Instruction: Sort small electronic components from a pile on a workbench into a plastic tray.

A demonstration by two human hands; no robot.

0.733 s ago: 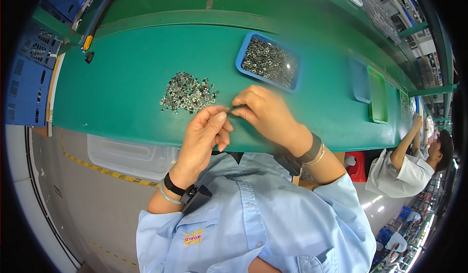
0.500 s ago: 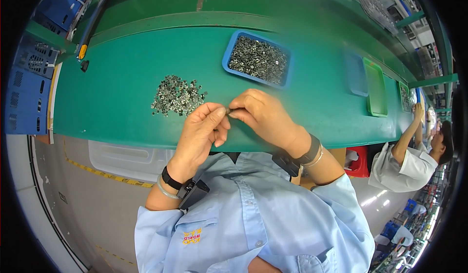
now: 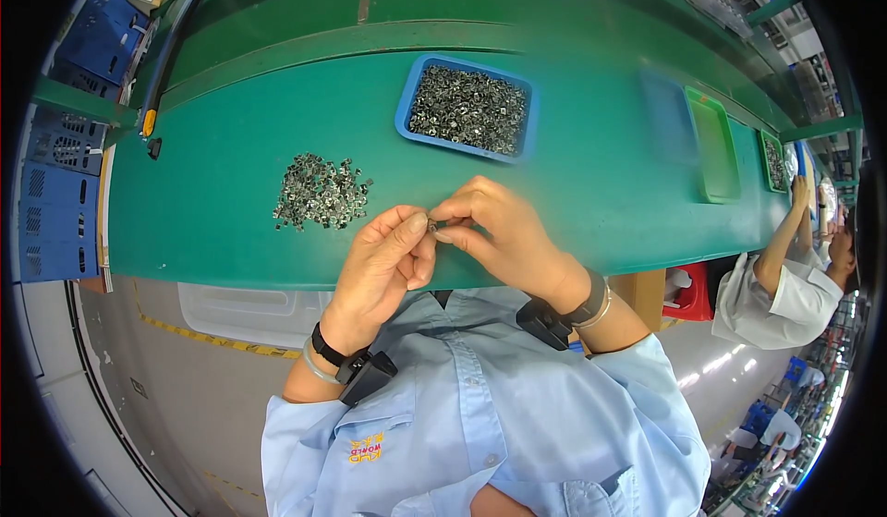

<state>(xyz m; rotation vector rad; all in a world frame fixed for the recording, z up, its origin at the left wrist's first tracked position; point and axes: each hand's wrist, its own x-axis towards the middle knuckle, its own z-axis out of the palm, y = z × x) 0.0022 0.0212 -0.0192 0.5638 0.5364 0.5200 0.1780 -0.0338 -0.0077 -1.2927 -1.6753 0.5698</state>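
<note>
1. Jointly pinching a small metal part with left hand and right hand, over the near side of green tabletop.
2. With loose metal pieces to the left, filled blue tray on far side.

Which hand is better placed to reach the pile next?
Probably the left hand: it's nearer the pile. The right hand is farther off, though both are busy at a part.

Downward fisheye view from head
</note>
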